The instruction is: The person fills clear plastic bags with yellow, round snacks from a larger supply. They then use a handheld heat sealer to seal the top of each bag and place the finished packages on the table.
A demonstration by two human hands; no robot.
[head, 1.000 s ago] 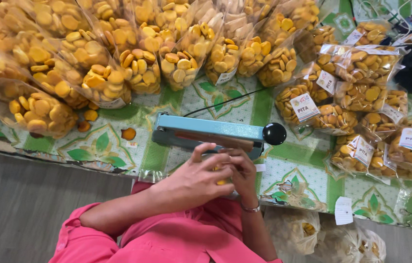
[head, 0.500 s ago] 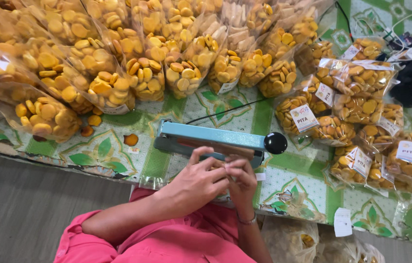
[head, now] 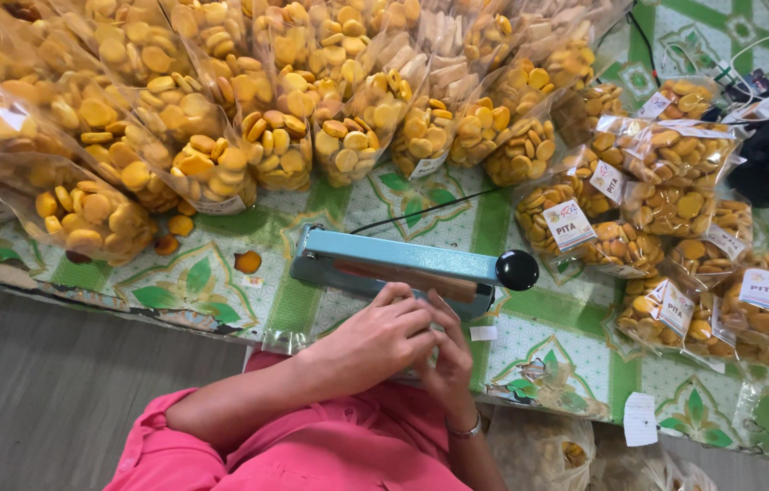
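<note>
My left hand [head: 374, 344] and my right hand [head: 446, 356] are pressed together at the table's near edge, just in front of a blue heat sealer [head: 384, 264] with a black knob [head: 517, 270]. The fingers of both hands curl around a small clear bag, which they almost wholly hide. My right wrist wears a thin bracelet. My pink sleeve [head: 221, 445] fills the bottom of the view.
Many clear bags of round yellow biscuits [head: 212, 168] are heaped across the back of the table. Labelled sealed bags [head: 675, 182] pile up at the right. Loose biscuits [head: 247, 262] lie on the green patterned tablecloth [head: 548, 336]. A black cord [head: 421, 209] runs from the sealer. More bags [head: 539, 450] sit below the table edge.
My hands stay together in front of the sealer. A bit of yellow biscuit seen between my fingers earlier is now covered. The view has shifted slightly.
</note>
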